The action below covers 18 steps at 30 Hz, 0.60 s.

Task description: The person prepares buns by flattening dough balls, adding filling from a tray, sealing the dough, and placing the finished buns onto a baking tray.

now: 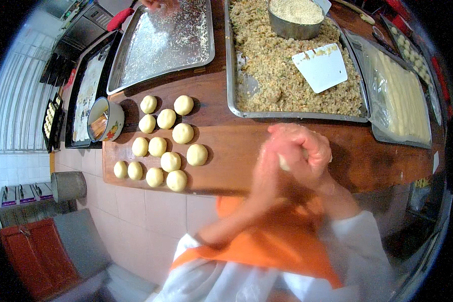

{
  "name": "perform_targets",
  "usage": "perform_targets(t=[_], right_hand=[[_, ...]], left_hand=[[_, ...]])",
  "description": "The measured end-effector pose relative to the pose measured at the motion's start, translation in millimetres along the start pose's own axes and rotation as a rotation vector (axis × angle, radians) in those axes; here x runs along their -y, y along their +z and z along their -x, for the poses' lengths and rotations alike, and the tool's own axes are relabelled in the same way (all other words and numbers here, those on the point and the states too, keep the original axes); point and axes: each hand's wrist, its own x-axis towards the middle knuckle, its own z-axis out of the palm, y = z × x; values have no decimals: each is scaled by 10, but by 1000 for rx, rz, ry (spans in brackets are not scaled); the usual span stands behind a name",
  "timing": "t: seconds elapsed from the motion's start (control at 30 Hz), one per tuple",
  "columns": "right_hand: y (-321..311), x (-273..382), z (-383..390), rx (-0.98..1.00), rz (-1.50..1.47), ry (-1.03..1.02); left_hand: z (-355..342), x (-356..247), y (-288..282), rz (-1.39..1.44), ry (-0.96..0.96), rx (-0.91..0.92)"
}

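Inside the grip [308, 151], pale dough [284, 162].

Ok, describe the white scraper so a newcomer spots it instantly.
On the wooden table, find the tray of crumbly filling. The scraper lies on top: a flat white slab with a crumb-smeared far edge, unlike the round bowl beyond.
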Motion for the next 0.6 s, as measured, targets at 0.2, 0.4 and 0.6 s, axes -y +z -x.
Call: perform_targets(t=[0.2, 0.4, 0.6], right_hand=[[219, 193, -133, -107, 49, -67], [205, 152, -15, -148, -133, 40], [344, 184, 7, -137, -270, 69]], left_hand=[[94, 11, -45, 210, -150, -50], [142, 46, -71, 24, -21, 75], [146, 42, -173, -225, 104, 85]])
